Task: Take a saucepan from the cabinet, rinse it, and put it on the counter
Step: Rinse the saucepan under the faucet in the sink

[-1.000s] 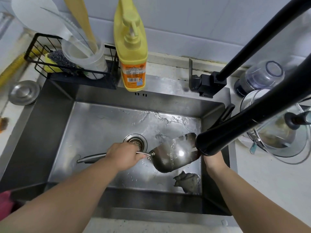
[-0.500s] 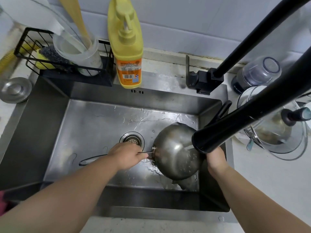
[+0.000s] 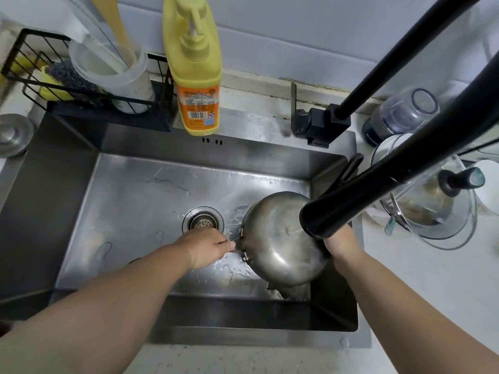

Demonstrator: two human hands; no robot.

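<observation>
A steel saucepan (image 3: 278,238) is turned bottom-up over the right half of the wet steel sink (image 3: 135,201). My left hand (image 3: 205,245) grips its handle close to the pan body. My right hand (image 3: 341,244) holds the pan's right edge, partly hidden behind the black faucet head (image 3: 324,220). The faucet head hangs just above the pan's underside. A thin streak of water shows on the pan under the spout. The rest of the handle is hidden under my left forearm.
A drain strainer (image 3: 203,222) sits mid-sink and a grey rag (image 3: 289,291) lies under the pan. Behind the sink stand a yellow soap bottle (image 3: 195,76) and a black wire rack (image 3: 81,87) with a cup and scrubbers. A glass lid (image 3: 437,211) rests on the right counter.
The saucepan has been rolled from lying on its side to bottom-up, and it now sits slightly farther right under the faucet head. Both hands kept their hold.
</observation>
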